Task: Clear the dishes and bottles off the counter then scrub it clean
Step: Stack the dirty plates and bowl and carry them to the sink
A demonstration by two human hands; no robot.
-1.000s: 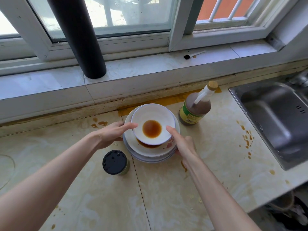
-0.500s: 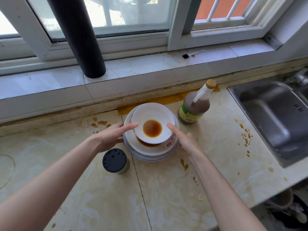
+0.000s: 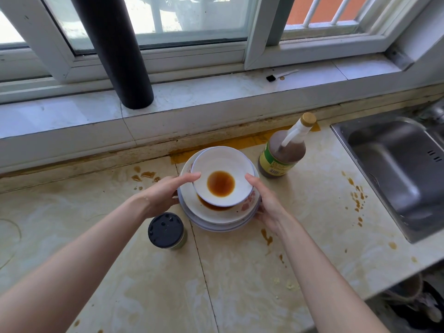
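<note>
Item: white ceramic bowl (image 3: 222,176) holding a pool of brown sauce, nested atop a stack of white plates (image 3: 216,218) on the stained beige stone counter (image 3: 240,272). Left hand (image 3: 163,195) and right hand (image 3: 269,205) flank the stack, thumbs against the bowl's rim, fingers curled round the plates' edge, tips hidden. Adjacent: brown sauce bottle with green label (image 3: 281,155); black-lidded jar (image 3: 166,230). Step, by judgement: clearing the dishes. Next: a level lift toward the steel sink (image 3: 396,169), lest sauce spill.

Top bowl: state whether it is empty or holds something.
Not empty. A pool of brown liquid sits in the bottom of the bowl, which rests upright on the plates.
</note>
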